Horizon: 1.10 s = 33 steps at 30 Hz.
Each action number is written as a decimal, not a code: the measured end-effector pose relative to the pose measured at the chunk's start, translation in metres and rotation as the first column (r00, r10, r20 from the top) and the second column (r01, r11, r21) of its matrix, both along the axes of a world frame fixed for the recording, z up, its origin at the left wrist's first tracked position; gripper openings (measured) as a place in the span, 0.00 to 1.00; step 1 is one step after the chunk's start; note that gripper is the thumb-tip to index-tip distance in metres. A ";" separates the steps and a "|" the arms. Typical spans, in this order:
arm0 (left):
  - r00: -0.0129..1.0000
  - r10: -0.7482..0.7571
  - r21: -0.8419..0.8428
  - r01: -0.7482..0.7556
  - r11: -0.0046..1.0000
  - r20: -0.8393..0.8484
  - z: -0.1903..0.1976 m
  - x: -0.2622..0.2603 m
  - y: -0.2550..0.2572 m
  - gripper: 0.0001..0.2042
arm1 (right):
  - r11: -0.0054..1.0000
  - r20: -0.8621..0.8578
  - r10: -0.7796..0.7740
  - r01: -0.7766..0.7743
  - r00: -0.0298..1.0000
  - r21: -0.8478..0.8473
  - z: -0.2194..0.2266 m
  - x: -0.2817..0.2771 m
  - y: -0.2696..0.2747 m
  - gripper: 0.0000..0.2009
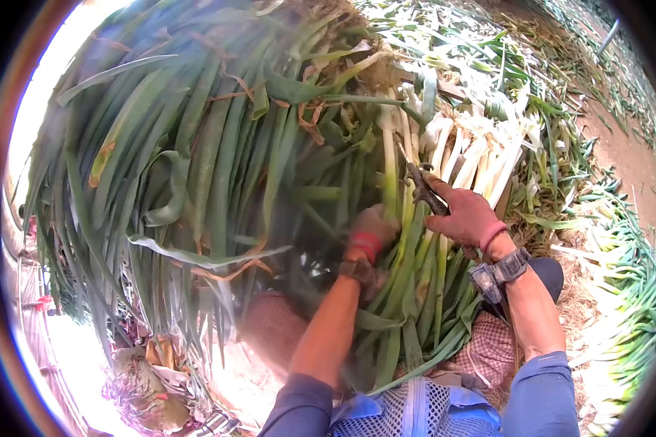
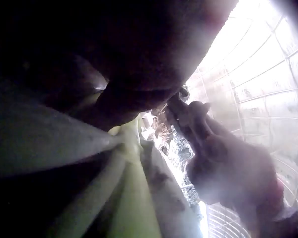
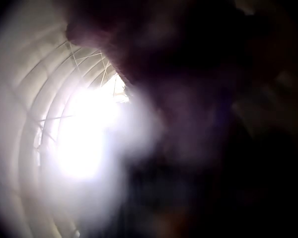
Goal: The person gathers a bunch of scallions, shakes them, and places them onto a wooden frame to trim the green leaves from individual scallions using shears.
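A leek bunch (image 1: 415, 269) lies over the person's lap, pale stems pointing away and green leaves toward the body. The gloved left hand (image 1: 372, 227) grips leek stalks at the bunch's left side. In the left wrist view, its dark fingers curl over a pale leek stalk (image 2: 131, 144). Close to its right, the gloved right hand (image 1: 465, 216) holds a dark metal hand tool (image 1: 424, 191) with a narrow, knobbly front end, which overlaps the leek stems. The tool's exact kind cannot be told. The right wrist view is mostly dark and blurred.
A large heap of leeks (image 1: 197, 167) rises on the left, its leaves hanging down. White-stemmed leeks (image 1: 481, 156) lie just beyond the right hand. More leeks (image 1: 627, 313) are laid in a row along the right, beside bare soil (image 1: 616, 142). Leaf scraps (image 1: 561, 164) cover the ground.
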<state>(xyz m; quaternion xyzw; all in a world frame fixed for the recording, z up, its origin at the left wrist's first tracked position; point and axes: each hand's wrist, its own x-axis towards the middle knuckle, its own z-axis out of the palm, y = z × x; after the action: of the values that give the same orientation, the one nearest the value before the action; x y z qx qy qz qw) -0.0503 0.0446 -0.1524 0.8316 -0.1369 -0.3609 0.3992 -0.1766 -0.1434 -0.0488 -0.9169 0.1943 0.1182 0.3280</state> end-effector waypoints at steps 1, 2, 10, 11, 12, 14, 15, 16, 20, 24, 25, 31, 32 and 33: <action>0.999 -0.023 0.061 0.020 0.998 0.044 0.003 -0.003 0.001 0.22 | 0.999 0.028 0.040 -0.040 0.999 -0.025 0.001 0.002 0.001 0.41; 0.995 -0.048 0.120 0.038 0.992 0.084 0.006 -0.006 0.002 0.22 | 0.999 -0.034 0.045 -0.045 0.998 0.009 0.006 -0.003 0.003 0.42; 0.981 -0.153 0.103 0.141 0.985 0.120 0.026 -0.028 -0.001 0.21 | 0.981 0.310 0.117 -0.158 0.944 0.112 -0.003 -0.063 0.003 0.46; 0.973 -0.165 0.099 0.151 0.984 0.160 0.028 -0.032 -0.002 0.21 | 0.982 0.307 0.113 -0.153 0.945 0.110 -0.006 -0.072 -0.005 0.46; 0.973 -0.169 0.098 0.155 0.983 0.155 0.024 -0.037 -0.002 0.21 | 0.982 0.152 0.002 -0.030 0.988 0.186 0.022 -0.070 -0.005 0.46; 0.938 -0.139 0.054 0.129 0.990 0.317 0.013 -0.041 0.000 0.20 | 0.963 0.059 -0.160 0.142 0.985 0.231 0.024 -0.073 -0.008 0.46; 0.939 -0.139 0.052 0.129 0.990 0.316 0.010 -0.040 0.001 0.20 | 0.963 0.058 -0.159 0.142 0.986 0.228 0.023 -0.075 -0.009 0.46; 0.954 -0.052 -0.024 0.061 0.998 0.295 0.007 -0.036 0.003 0.20 | 0.973 0.156 -0.101 0.065 0.983 0.220 0.022 -0.077 -0.009 0.45; 0.980 0.197 -0.131 -0.200 0.971 -0.039 -0.002 -0.012 0.013 0.19 | 0.968 0.114 -0.055 0.026 0.992 0.248 0.029 -0.074 -0.003 0.45; 0.976 0.217 -0.091 -0.219 0.971 -0.032 -0.009 0.005 0.022 0.17 | 0.961 -0.105 0.040 -0.010 0.994 0.276 0.044 -0.063 0.012 0.46; 0.975 0.222 -0.070 -0.220 0.973 0.031 -0.010 0.007 0.022 0.16 | 0.938 -0.171 0.120 -0.054 0.978 0.344 0.048 -0.057 0.019 0.47; 0.943 0.313 -0.126 -0.299 0.946 0.111 -0.039 0.014 0.034 0.14 | 0.961 -0.272 0.223 -0.164 0.936 0.224 0.039 -0.025 0.026 0.46; 0.953 0.285 -0.071 -0.279 0.958 0.100 -0.040 0.015 0.037 0.17 | 0.953 -0.316 0.261 -0.190 0.912 0.238 0.041 -0.019 0.029 0.46; 0.963 0.254 -0.020 -0.253 0.967 0.088 -0.037 0.016 0.038 0.20 | 0.945 -0.359 0.293 -0.212 0.886 0.248 0.042 -0.014 0.030 0.46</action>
<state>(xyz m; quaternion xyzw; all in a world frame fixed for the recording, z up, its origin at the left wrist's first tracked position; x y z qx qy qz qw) -0.0342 0.0822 -0.1898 0.8561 -0.0486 -0.2685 0.4389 -0.1905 -0.1138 -0.0064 -0.8541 0.1212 0.3596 0.3557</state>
